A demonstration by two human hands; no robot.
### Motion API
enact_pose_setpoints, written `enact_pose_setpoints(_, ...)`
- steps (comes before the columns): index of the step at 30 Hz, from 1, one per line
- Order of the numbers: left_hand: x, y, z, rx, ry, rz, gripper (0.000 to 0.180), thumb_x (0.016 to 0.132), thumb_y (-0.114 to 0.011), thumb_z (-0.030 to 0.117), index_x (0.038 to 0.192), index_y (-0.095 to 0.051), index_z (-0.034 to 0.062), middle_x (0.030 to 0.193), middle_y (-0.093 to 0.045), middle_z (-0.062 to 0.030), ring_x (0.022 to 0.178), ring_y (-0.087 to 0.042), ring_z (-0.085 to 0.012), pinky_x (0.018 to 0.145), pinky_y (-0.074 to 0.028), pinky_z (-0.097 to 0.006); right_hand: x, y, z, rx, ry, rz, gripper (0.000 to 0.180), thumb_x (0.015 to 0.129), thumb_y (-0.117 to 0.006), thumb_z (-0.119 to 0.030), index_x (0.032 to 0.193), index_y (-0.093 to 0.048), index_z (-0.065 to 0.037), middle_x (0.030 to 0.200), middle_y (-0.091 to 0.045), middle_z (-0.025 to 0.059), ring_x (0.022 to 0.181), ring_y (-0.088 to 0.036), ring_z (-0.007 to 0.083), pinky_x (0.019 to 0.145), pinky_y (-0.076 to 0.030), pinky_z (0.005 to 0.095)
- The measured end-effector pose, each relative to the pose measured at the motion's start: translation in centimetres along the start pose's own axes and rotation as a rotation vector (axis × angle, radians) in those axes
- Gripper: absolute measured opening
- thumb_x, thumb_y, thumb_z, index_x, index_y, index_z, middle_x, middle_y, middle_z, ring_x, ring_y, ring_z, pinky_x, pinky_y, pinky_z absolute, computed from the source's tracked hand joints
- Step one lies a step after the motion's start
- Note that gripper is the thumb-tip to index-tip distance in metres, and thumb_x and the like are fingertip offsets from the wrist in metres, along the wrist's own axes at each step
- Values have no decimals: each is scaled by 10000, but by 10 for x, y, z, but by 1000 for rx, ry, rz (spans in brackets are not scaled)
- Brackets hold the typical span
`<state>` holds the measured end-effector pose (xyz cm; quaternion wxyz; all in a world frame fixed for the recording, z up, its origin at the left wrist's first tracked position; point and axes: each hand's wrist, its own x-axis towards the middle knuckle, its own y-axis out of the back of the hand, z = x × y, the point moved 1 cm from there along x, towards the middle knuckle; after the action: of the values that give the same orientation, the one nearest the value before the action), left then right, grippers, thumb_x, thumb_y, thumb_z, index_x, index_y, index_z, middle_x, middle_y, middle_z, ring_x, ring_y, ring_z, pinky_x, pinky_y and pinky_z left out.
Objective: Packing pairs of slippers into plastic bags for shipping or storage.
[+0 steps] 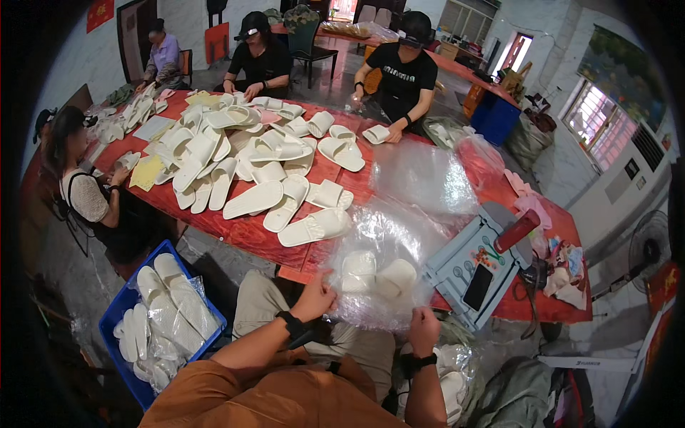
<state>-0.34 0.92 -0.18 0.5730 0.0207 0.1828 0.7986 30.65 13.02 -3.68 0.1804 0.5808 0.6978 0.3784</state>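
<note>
At the near table edge lies a clear plastic bag (367, 312) with a pair of white slippers (397, 278) inside it, side by side. My left hand (315, 298) is closed on the bag's left near corner. On the opposite side, my right hand (424, 329) is closed around the right near edge of the same bag. Just beyond, more flat clear bags (419, 173) are stacked on the red table (314, 250). A large heap of loose white slippers (264, 153) spreads over the table to the left of the bags.
On the right stands a grey folding tray (457, 267) with a black phone (478, 287) and a red cylinder (516, 231). A blue crate (114, 314) of bagged slippers sits at my left. Several people work around the table; one opposite holds a slipper (376, 134).
</note>
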Motion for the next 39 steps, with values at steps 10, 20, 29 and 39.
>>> enact_pose_setpoints(10, -74, 96, 145, -824, -121, -367, 451, 917, -554, -18, 1365, -505, -16, 1044, -680, -98, 864, -669, -147, 807, -539, -256, -53, 164, -172, 1229, -127, 178, 291, 919, -601, -94, 1170, -515, 25, 745, -634, 73, 625, -605, 186, 615, -512, 282)
enact_pose_setpoints(20, -74, 97, 189, 244, -450, 150, 31, 818, -741, 35, 843, -725, 40, 1043, -642, -82, 827, -615, -160, 713, -483, -286, -40, 189, -186, 1165, 121, 35, 371, 867, -682, -73, 1177, -493, 5, 995, -695, 182, 753, -666, 215, 648, -519, 316)
enact_pose_setpoints(29, -75, 65, 173, -324, -514, -237, 80, 950, -628, 47, 925, -561, 11, 1017, -655, -52, 853, -619, -101, 739, -505, -248, -38, 180, -99, 1063, 204, 198, 471, 841, -700, -52, 1261, -496, 12, 1026, -679, 144, 818, -653, 169, 699, -530, 273)
enact_pose_setpoints(39, -58, 87, 172, -598, -403, -445, 73, 1021, -514, 91, 1023, -506, 19, 1073, -642, -143, 927, -705, -236, 777, -584, -352, 19, 79, -88, 635, 82, -216, 784, 680, -814, -23, 1381, -463, -4, 1424, -498, 121, 1298, -488, 241, 1073, -413, 385)
